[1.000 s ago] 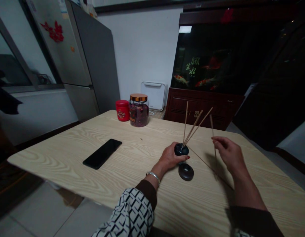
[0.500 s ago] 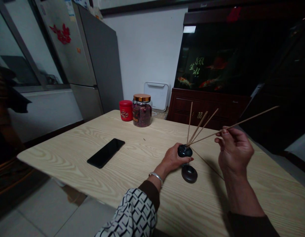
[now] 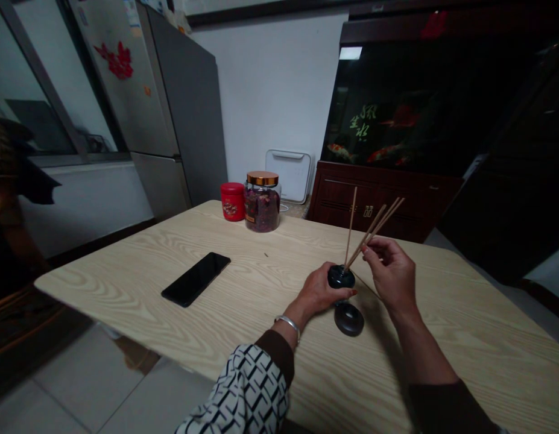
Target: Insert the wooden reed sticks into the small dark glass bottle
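My left hand [image 3: 319,292] grips a small dark round bottle [image 3: 341,276] standing on the wooden table [image 3: 243,313]. Several thin wooden sticks [image 3: 351,226] rise out of its mouth and fan to the right. My right hand [image 3: 390,271] is closed in a pinch on one stick [image 3: 384,220], whose lower end sits at the bottle's mouth. A dark ring-shaped piece [image 3: 348,319] lies on the table just in front of the bottle. Another stick [image 3: 364,284] appears to lie flat on the table, partly hidden behind my right hand.
A black phone [image 3: 196,279] lies face up on the table to the left. At the far edge stand a red tin [image 3: 232,201] and a copper-lidded glass jar [image 3: 262,201]. Behind are a grey fridge [image 3: 170,108], a white appliance [image 3: 289,167] and a fish tank [image 3: 397,120] on a cabinet.
My right hand swung its stick from pointing far right to steeply upright and moved left to the bottle. The stick's lower end now sits at the bottle's mouth. My left hand kept hold.
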The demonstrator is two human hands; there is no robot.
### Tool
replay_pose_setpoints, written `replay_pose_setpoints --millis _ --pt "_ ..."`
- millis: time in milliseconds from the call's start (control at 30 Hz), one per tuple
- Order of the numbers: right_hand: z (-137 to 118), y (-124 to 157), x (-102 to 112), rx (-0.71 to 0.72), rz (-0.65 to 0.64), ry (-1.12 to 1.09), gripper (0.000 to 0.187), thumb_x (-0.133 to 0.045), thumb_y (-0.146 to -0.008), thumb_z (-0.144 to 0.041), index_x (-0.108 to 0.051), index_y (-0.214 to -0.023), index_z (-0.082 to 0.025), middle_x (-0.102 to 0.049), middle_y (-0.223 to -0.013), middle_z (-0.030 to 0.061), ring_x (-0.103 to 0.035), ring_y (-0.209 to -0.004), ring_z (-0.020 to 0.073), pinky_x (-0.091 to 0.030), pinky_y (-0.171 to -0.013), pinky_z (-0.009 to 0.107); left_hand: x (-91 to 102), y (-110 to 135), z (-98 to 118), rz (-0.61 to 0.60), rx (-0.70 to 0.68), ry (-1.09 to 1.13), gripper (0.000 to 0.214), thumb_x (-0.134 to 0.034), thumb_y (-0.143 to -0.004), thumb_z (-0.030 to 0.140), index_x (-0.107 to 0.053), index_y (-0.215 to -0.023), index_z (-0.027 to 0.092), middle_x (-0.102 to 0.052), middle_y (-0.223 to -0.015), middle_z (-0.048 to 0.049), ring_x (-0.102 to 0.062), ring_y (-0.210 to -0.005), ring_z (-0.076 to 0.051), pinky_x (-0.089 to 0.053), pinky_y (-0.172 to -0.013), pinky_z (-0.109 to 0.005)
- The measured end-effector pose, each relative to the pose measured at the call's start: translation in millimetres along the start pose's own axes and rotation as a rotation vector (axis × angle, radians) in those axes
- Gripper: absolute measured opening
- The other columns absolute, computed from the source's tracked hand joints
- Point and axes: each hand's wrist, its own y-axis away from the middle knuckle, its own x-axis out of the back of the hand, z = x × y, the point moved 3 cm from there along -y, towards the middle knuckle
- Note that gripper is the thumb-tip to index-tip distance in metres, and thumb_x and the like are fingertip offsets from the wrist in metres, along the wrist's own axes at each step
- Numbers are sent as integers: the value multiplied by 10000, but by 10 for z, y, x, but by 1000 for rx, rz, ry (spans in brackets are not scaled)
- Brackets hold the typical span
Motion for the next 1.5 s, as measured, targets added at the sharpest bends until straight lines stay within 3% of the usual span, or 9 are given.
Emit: replay_pose_setpoints --millis 167,267,467,567,900,1067,1300,1400,1500 --pt "85 76 -77 -67 -105 71 281 -687 -817 -436 -664 -935 -183 -672 -789 20 -618 -722 175 -495 -698 324 2 1 6 1 -16 -7 587 -830 -662 487 -618 -1127 199 -703 -1005 -38 -647 -923 -215 -479 -789 -291" --pt "191 71 34 -97 -141 120 312 -646 -837 -473 -654 -949 -182 -673 -784 26 -627 -706 184 -493 -681 324 -2 0 -2 4 -14 0 599 -831 -663 495 -617 -1137 198 -701 -1003 -36 -643 -914 -209 -476 -786 -287" --pt "653 106 524 -186 -438 816 187 -569 -855 -339 -705 -912 -224 -731 -938 75 -658 -858 226 -426 -721 321 -6 -1 -12 4 -14 -4 648 -835 -656 510 -613 -1175 191 -694 -1003 -39 -632 -904 -202 -472 -778 -280" --pt "817 184 628 -258 -626 1006 168 -590 -820 -328 -720 -876 -237 -738 -954 82 -658 -907 240 -396 -700 314 0 2 -7 7 -5 -19 637 -833 -663 490 -616 -1179 185 -694 -1010 -43 -626 -904 -198 -470 -784 -277" --pt "872 209 553 -339 -715 1070 177 -542 -795 -266 -709 -806 -208 -738 -922 119 -651 -817 253 -356 -619 323 1 7 31 4 29 -6 619 -838 -659 446 -611 -1164 171 -694 -985 -40 -626 -899 -197 -464 -784 -279" --pt "875 129 626 -284 -541 828 154 -573 -774 -281 -667 -692 -191 -708 -761 98 -619 -699 210 -383 -606 309 1 8 23 2 22 8 614 -840 -658 454 -617 -1157 175 -694 -986 -38 -627 -896 -194 -465 -780 -274" --pt "576 3 678 -497 -34 -256 336 -809 -617 -355 -697 -860 -150 -709 -799 59 -480 -484 66 -323 -415 184 -4 1 -14 11 6 14 631 -843 -651 465 -616 -1169 185 -693 -989 -32 -626 -893 -192 -465 -779 -274" --pt "270 -26 639 -399 188 -560 389 -853 -577 -250 -723 -932 -158 -695 -833 37 -517 -551 47 -314 -412 123 -7 2 -21 7 4 12 628 -840 -654 478 -616 -1166 191 -693 -984 -30 -626 -888 -191 -466 -770 -273" --pt "-28 -31 551 -225 330 -662 262 -828 -648 -209 -721 -883 -165 -694 -844 37 -563 -604 60 -354 -435 120 -10 -2 -30 8 1 9 638 -842 -650 493 -618 -1168 195 -693 -993 -35 -630 -898 -196 -471 -783 -278"
